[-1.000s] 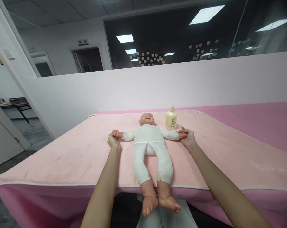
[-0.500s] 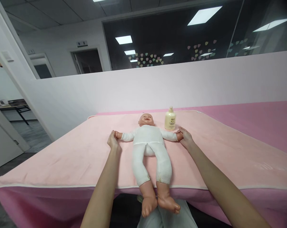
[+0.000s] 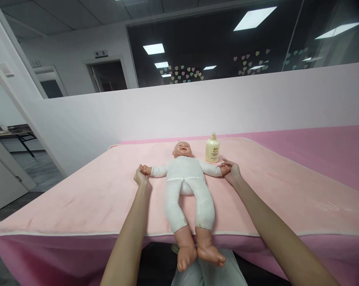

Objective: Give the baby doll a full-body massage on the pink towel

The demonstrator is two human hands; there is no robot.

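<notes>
A baby doll (image 3: 185, 174) with a white cloth body lies on its back, head away from me, arms stretched out sideways. Its feet hang past the near edge of the peach blanket (image 3: 108, 206). My left hand (image 3: 141, 176) is closed around the doll's hand on the left. On the other side, my right hand (image 3: 233, 173) grips the doll's other hand between thumb and fingers. Just behind my right hand stands a pale yellow pump bottle (image 3: 212, 149), upright and close to the doll's head, untouched.
Under the blanket a pink cloth (image 3: 325, 145) covers the table. A white wall (image 3: 197, 109) with a dark window above it rises behind the far edge. At the left are a doorway and a white door (image 3: 5, 171).
The fingers of my left hand have shifted slightly on the doll's hand, showing more of it. My right hand and the doll's body look almost the same.
</notes>
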